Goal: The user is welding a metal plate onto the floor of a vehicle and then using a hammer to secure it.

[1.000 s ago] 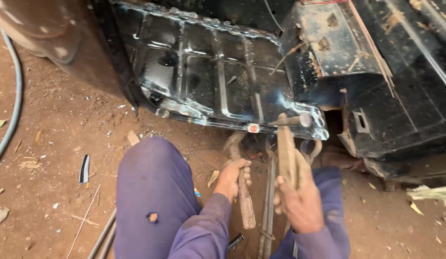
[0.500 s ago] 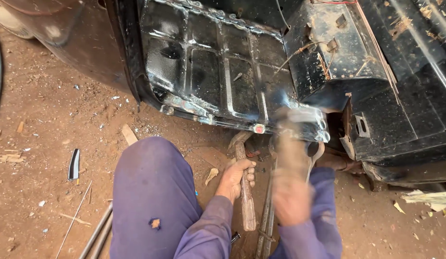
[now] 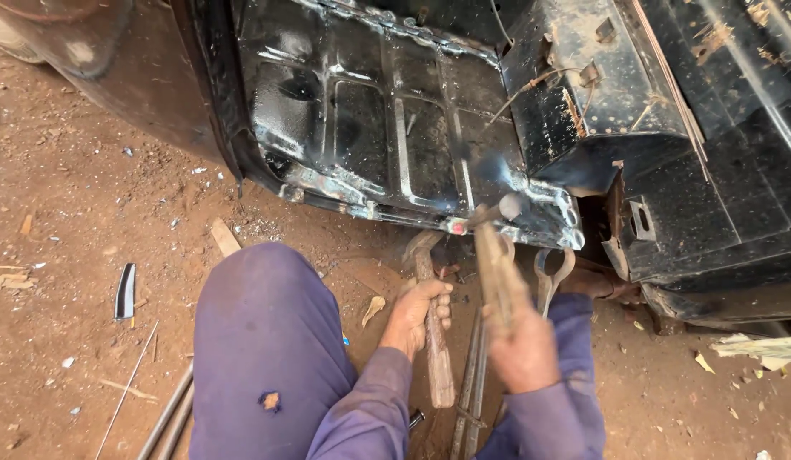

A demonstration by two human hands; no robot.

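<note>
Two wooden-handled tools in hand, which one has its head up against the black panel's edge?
The hammer in the right hand; its head meets the black panel. The left hand grips the other tool below the rim.

no packages, labels, signs or screens in view

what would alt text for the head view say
A crouching person in purple work clothes holds a wooden-handled tool in the left hand and a hammer in the right hand, its head at the lower edge of a black metal panel. Reddish dirt ground lies around, with metal rods between the knees.
</note>
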